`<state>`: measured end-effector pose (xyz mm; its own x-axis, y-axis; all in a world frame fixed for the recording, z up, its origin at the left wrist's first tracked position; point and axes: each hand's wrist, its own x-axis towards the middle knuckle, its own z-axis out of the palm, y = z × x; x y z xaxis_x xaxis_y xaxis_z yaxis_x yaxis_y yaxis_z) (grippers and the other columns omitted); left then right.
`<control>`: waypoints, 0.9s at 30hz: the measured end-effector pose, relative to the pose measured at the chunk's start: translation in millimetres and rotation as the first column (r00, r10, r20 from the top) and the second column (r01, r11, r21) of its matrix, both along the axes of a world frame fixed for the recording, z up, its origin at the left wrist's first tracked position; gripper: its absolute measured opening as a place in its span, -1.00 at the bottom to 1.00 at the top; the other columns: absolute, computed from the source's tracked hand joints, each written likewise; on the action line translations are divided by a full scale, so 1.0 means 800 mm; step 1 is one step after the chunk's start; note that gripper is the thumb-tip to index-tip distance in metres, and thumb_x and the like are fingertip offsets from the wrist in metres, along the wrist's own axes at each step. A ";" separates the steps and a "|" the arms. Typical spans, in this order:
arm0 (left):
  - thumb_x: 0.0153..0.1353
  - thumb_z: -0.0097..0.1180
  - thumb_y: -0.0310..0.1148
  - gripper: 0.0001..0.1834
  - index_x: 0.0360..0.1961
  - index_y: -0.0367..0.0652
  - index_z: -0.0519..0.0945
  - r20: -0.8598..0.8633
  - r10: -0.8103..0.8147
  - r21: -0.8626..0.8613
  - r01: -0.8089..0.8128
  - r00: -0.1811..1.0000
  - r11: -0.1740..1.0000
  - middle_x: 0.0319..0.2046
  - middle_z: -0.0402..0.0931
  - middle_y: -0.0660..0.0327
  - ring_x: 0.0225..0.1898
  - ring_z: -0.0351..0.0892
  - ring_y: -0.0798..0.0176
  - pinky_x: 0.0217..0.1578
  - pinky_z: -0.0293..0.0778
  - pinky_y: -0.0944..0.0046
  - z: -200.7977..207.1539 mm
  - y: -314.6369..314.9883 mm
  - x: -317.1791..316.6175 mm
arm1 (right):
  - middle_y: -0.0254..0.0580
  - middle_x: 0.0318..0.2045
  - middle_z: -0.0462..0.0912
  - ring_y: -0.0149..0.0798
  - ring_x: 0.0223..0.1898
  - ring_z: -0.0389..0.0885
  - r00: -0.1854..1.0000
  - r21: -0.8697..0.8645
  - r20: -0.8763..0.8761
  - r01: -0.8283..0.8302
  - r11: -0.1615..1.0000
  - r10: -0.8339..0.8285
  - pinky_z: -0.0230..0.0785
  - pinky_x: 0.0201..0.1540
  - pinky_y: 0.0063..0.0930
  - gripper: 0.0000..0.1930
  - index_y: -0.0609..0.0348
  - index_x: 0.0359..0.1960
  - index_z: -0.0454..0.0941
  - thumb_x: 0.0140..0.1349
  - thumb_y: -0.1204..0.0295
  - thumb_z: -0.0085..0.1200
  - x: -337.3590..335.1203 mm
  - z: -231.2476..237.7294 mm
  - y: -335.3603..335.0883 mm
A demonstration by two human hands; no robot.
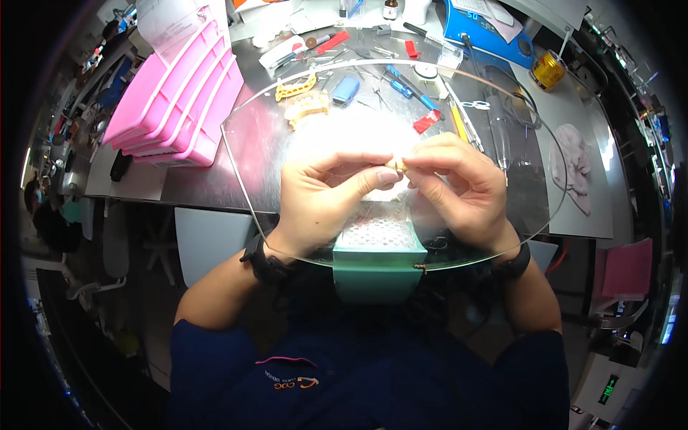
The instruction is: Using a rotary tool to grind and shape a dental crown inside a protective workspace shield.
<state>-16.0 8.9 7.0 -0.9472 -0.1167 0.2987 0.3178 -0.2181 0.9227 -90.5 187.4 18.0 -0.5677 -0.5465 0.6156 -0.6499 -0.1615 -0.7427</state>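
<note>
My left hand [315, 197] and my right hand [466, 186] meet over the brightly lit middle of the bench. The fingertips of both pinch a small yellowish piece [398, 165], too small and glare-washed to make out its kind. Just below the fingers, a green tray [380, 256] with a white perforated surface juts from the bench edge toward me. Both hands appear through a large clear curved shield [236, 175], whose rim loops round them. Beyond my left hand lie two yellow dental arch models [295, 87] and a blue block [345, 91].
Stacked pink bins [179, 93] stand at the left. Across the back lie hand tools, red strips [428, 122] and blue-handled tools [401, 84]. At the right are a blue control box [481, 32], a yellow can [547, 70], a cable and a crumpled cloth [570, 161].
</note>
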 end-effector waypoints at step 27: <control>0.16 0.17 -0.63 -0.77 -0.13 -0.33 0.63 -0.215 -0.092 0.002 0.095 0.972 0.995 -0.22 0.65 0.13 -0.19 0.62 0.38 -0.09 0.54 0.39 -0.013 -0.010 -0.005 | -0.05 -0.28 0.65 -0.25 -0.23 0.63 0.982 -0.019 -0.158 0.105 0.994 -0.107 0.45 -0.14 -0.48 -0.79 0.35 -0.25 0.61 0.04 0.75 0.19 0.015 0.000 -0.006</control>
<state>-20.1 1.1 -3.5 -0.8680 -0.0356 0.4953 0.4858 -0.2670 0.8323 -78.4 182.8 18.3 -0.5168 -0.4815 0.7079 -0.7732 -0.0926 -0.6274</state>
